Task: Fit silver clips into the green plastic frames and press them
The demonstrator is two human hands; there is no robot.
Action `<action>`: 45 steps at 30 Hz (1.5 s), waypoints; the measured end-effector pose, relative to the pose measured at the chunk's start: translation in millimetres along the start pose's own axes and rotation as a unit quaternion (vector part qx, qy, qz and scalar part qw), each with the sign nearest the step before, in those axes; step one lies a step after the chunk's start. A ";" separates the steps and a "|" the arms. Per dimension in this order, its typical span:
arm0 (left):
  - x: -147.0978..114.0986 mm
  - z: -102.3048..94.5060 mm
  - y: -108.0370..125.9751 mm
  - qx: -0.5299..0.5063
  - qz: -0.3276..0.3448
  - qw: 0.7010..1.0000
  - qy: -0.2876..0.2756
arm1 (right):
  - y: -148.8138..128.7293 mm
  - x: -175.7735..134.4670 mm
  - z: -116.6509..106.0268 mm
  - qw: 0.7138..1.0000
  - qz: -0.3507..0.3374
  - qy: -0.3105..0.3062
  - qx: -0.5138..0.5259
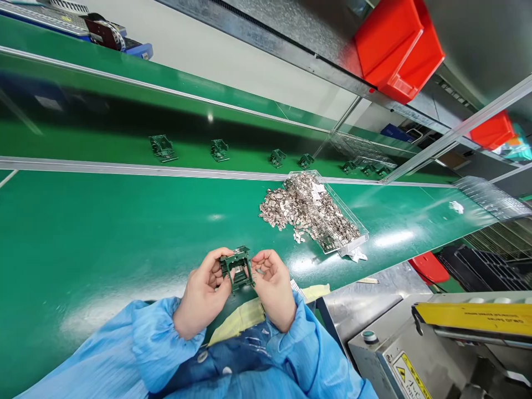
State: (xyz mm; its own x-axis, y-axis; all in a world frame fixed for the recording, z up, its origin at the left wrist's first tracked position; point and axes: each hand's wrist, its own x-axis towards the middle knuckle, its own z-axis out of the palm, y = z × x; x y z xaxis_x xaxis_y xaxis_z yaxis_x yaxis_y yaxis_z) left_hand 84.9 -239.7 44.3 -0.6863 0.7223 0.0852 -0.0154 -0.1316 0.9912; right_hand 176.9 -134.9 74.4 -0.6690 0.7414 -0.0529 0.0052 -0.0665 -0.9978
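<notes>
Just above the near edge of the green bench, a small dark green open frame part is held up between my two hands. Its left side sits between the thumb and fingers of my left hand. My right hand is closed at the frame's right side, with what looks like a tiny metal piece near its fingertips. Beyond the hands, a pile of small metal pieces spills out of a clear plastic tray onto the bench.
Several similar green frames stand on a moving-belt-like green strip behind a metal rail. Red bins rest on the shelf above. At the right are a grey machine with a yellow bar and stacked clear trays.
</notes>
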 end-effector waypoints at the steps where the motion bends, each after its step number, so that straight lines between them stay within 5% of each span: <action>1: -0.7 0.0 0.1 0.001 0.001 1.000 -0.001 | -0.8 -0.5 0.0 1.000 0.003 -0.006 0.010; 18: -21.7 6.8 4.2 0.015 0.030 0.998 -0.045 | 2.3 -33.9 1.0 0.998 0.006 0.036 0.043; 22: -32.4 10.2 5.2 0.023 0.034 0.995 -0.092 | 3.6 -65.0 -23.2 0.997 -0.017 0.075 0.031; 25: -26.7 16.6 8.9 0.002 0.009 0.995 -0.102 | 22.3 -94.5 -58.9 0.984 -0.028 0.176 0.003; 27: -14.3 29.3 12.1 -0.012 -0.008 0.994 -0.109 | 42.2 -110.2 -80.2 0.973 0.000 0.229 -0.010; 30: 7.4 65.3 14.2 -0.067 -0.025 0.981 -0.178 | 69.4 -117.4 -92.6 0.979 0.063 0.191 0.009; 33: 16.2 107.0 9.4 -0.127 -0.043 0.955 -0.265 | 82.2 -107.8 -82.3 0.985 0.056 0.160 0.026; 36: 6.0 125.5 -0.9 -0.125 -0.061 0.946 -0.293 | 84.6 -98.4 -65.7 0.984 0.028 0.174 0.032; 45: -27.2 87.9 -7.5 -0.048 -0.043 0.978 -0.198 | 106.1 -108.0 -45.4 0.986 -0.043 0.147 -0.066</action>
State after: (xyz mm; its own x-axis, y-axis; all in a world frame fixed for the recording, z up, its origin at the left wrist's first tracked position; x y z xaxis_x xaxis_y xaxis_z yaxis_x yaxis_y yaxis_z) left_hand 167.5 -198.7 43.4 -0.3440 0.9375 0.0536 -0.1422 -0.1084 0.9839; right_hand 283.5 -191.8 -27.7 -0.4267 0.9034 0.0419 0.0680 0.0783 -0.9946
